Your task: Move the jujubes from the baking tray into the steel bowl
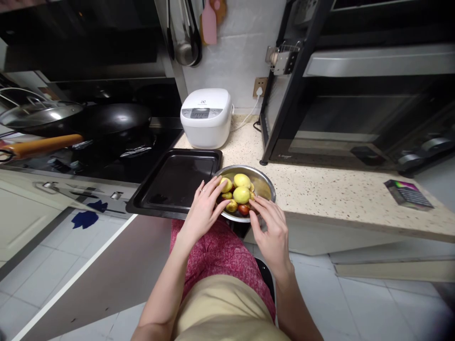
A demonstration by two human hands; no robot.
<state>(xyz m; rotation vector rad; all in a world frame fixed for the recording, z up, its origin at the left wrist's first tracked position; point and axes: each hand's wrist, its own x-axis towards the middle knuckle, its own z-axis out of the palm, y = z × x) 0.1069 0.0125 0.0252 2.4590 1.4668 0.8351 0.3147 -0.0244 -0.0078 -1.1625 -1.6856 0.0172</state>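
Observation:
A round metal bowl (265, 187) sits at the counter's front edge. In it lie several smooth oval yellow-green fruits (242, 194), some with brown patches, and a reddish-brown one (243, 209); their exact kind is unclear. My left hand (204, 208) reaches over the bowl's left rim, fingers apart, fingertips touching a yellow-green fruit. At the right side, my right hand (272, 227) has its fingers stretched over the near rim, tips against the fruits and thumb held apart. Both hands partly cover the bowl's contents.
Left of the bowl lies a black baking tray (177, 182), overhanging the counter. Behind it stands a white rice cooker (206, 121). A black wok (115, 118) is on the stove at left. An oven (337, 123) and a small dark box (408, 194) are at right.

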